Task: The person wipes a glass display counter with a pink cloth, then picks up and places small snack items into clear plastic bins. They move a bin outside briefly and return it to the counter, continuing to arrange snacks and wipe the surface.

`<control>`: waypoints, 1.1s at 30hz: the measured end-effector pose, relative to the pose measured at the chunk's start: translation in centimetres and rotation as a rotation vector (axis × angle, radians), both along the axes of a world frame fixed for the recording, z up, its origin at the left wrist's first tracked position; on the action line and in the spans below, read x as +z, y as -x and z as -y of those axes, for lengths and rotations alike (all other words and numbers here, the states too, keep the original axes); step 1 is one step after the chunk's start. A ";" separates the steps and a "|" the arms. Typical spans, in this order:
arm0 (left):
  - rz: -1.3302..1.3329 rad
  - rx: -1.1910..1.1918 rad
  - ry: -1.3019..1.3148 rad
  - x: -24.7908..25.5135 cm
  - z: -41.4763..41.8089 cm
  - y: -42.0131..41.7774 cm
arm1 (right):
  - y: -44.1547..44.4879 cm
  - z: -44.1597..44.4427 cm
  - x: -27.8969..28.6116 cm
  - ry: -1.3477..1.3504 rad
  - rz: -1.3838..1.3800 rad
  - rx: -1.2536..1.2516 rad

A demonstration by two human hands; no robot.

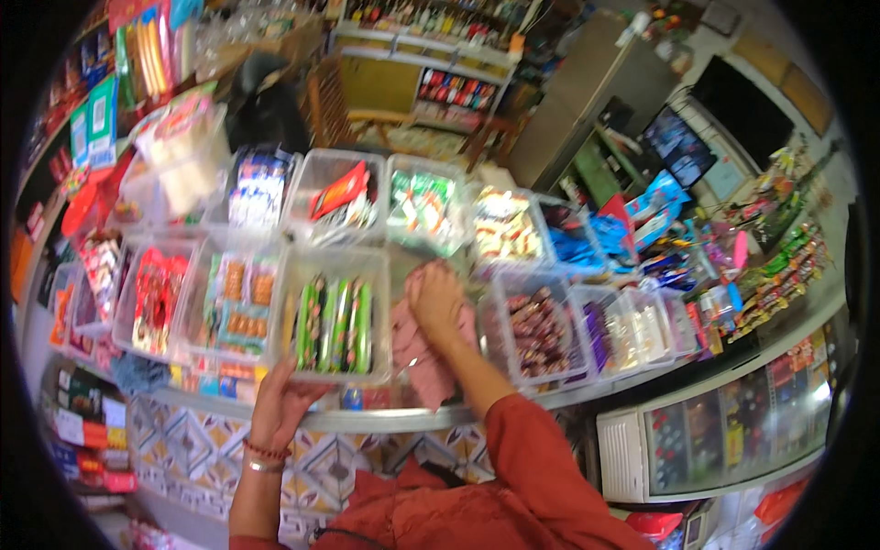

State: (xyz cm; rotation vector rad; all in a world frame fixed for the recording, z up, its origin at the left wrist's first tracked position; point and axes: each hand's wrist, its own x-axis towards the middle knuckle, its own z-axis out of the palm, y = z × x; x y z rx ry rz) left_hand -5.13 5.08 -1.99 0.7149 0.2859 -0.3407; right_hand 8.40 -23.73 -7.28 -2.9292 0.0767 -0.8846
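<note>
My right hand [438, 302] presses a pink cloth [426, 361] flat onto the glass counter, in the gap between two clear plastic bins. The cloth hangs toward the counter's metal front edge. At the near side of a clear bin [381, 309], my left hand [282, 395] grips the lower left corner. Inside that bin lie several green stick-shaped packets [335, 326]. To the right of the cloth stands another clear bin [505, 326] with small dark-red wrapped sweets [540, 333].
A back row holds more bins, including green-and-white packets [421, 196] and cream-coloured packets [507, 223]. At left are bins of red packets [159, 289] and biscuit packs [240, 302]. The metal counter edge [440, 419] runs before me. A glass-fronted case [742, 412] stands at right.
</note>
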 end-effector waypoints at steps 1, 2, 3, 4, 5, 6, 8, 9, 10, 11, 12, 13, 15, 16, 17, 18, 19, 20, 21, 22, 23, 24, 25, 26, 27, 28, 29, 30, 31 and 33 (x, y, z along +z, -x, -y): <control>0.020 -0.029 -0.023 0.3 -0.1 0.2 | 0.6 0.1 0.3 -0.029 -0.039 -0.008; 0.003 -0.015 -0.034 0.8 -0.4 0.3 | 0.7 -0.3 0.6 -0.065 -0.067 -0.023; -0.004 -0.016 -0.030 1.3 -0.1 0.1 | 0.8 0.2 1.1 -0.085 -0.084 -0.053; -0.011 -0.012 -0.022 1.5 0.0 0.1 | 0.9 0.9 0.9 -0.093 -0.070 -0.072; -0.011 -0.013 -0.022 1.5 0.0 0.2 | 1.0 1.7 0.4 -0.102 -0.058 -0.095; -0.006 -0.016 -0.023 1.6 0.0 0.1 | 1.0 2.0 0.4 -0.112 -0.041 -0.118; 0.010 -0.029 -0.044 1.3 0.0 0.0 | 1.2 2.0 -0.1 -0.118 -0.113 -0.142; 0.005 -0.039 -0.043 1.3 0.0 -0.1 | 1.3 1.9 -0.2 -0.122 -0.145 -0.156; 0.001 -0.052 -0.042 1.3 0.0 -0.2 | 1.6 1.9 -0.4 -0.116 -0.096 -0.130; -0.002 -0.067 -0.041 1.4 0.1 -0.2 | 2.4 2.0 -0.6 -0.093 -0.107 -0.119; 0.001 -0.059 -0.062 1.8 0.3 -0.2 | 3.4 1.8 -0.4 -0.070 -0.117 -0.104; -0.004 -0.063 -0.048 1.5 0.2 -0.3 | 4.4 1.7 -0.2 -0.047 -0.127 -0.091; -0.019 -0.074 -0.024 0.8 -0.2 -0.4 | 6.6 1.3 -0.2 -0.044 -0.056 -0.053; -0.008 -0.087 -0.029 1.0 -0.2 -0.2 | 7.6 1.2 -0.3 -0.055 -0.047 -0.040; 0.000 -0.088 -0.018 0.9 0.0 -0.1 | 8.7 1.2 -0.3 -0.065 -0.037 -0.025; 0.007 -0.083 -0.010 0.8 -0.1 0.1 | 9.7 0.9 -0.1 -0.087 -0.072 -0.019; 0.014 -0.077 -0.002 0.6 -0.1 0.4 | 10.7 0.8 0.3 -0.110 -0.107 -0.010; 0.053 -0.084 0.006 -0.2 -0.5 0.7 | 11.8 0.7 0.7 -0.132 -0.141 0.001; 0.052 -0.078 0.005 -0.5 -0.4 1.2 | 12.8 0.3 1.5 -0.162 -0.181 -0.005; 0.054 -0.071 0.004 -0.6 -0.2 1.8 | 13.7 -0.1 2.3 -0.193 -0.219 -0.011; 0.056 -0.062 0.002 -0.5 0.1 2.4 | 14.5 -0.2 2.7 -0.222 -0.257 -0.013; 0.126 -0.046 -0.109 0.3 0.7 3.5 | 15.4 0.1 2.6 -0.236 -0.274 0.008; 0.087 0.018 -0.171 0.1 1.1 4.7 | 15.9 0.3 2.6 -0.253 -0.286 0.039; 0.122 0.022 -0.253 -0.5 1.3 5.9 | 16.4 0.6 2.6 -0.269 -0.299 0.073; 0.156 0.029 -0.334 -1.2 1.5 7.0 | 17.0 0.7 2.5 -0.218 -0.243 0.110; 0.165 0.005 -0.488 -2.0 1.5 8.4 | 17.7 0.9 2.2 -0.168 -0.189 0.151; 0.129 -0.042 -0.525 -2.9 1.4 9.8 | 18.4 1.1 2.0 -0.119 -0.134 0.194; 0.119 -0.056 -0.576 -5.1 1.1 11.5 | 19.1 1.2 2.4 -0.224 -0.255 0.224; 0.109 -0.068 -0.627 -7.9 0.6 13.2 | 19.9 1.5 2.2 -0.206 -0.236 0.249; 0.171 -0.163 -1.068 -13.3 -1.4 17.0 | 21.9 2.5 1.3 -0.180 -0.194 0.293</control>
